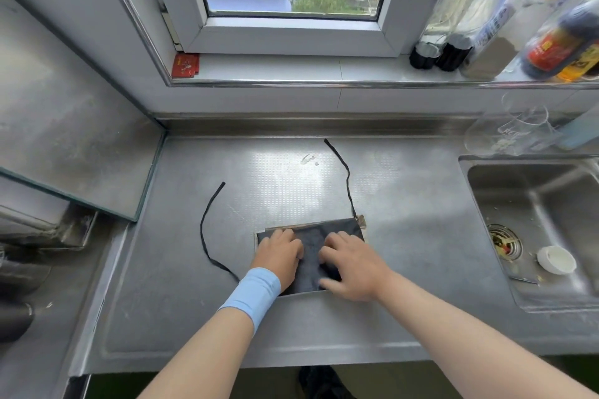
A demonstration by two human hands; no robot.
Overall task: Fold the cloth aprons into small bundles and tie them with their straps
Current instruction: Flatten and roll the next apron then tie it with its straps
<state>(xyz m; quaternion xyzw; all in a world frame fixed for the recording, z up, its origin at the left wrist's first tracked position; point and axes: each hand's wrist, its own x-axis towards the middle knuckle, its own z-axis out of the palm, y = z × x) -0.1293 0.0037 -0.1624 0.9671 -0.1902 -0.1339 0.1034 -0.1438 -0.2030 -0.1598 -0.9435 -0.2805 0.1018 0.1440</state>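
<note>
Entry, head view, observing from the remote station.

I am seeing the apron (312, 256) lying as a dark, folded rectangle on the steel counter (411, 246), near its middle. The left hand (281, 253) is resting on the apron's left half and the right hand (351, 267) on its right half. Both are pressing down with loosely bent fingers and gripping nothing that I can make out. The right thumb is sitting at the near edge; I cannot tell whether it is tucked under.

Judgement: the fold is being flattened ahead of a further fold or a roll. I am advising firm palm pressure working outward, edges being squared before the next turn, so the bundle is ending up tight.

The left strap (205, 236) is curving out to the left and the right strap (347, 178) is trailing toward the back wall. Both are lying free and clear of the fold, ready for tying.

Room: open counter is lying ahead and to the left. The sink (470, 168) is dropping away on the right and a panel (81, 139) is standing at far left. I am advising that the straps be gathered inward.
</note>
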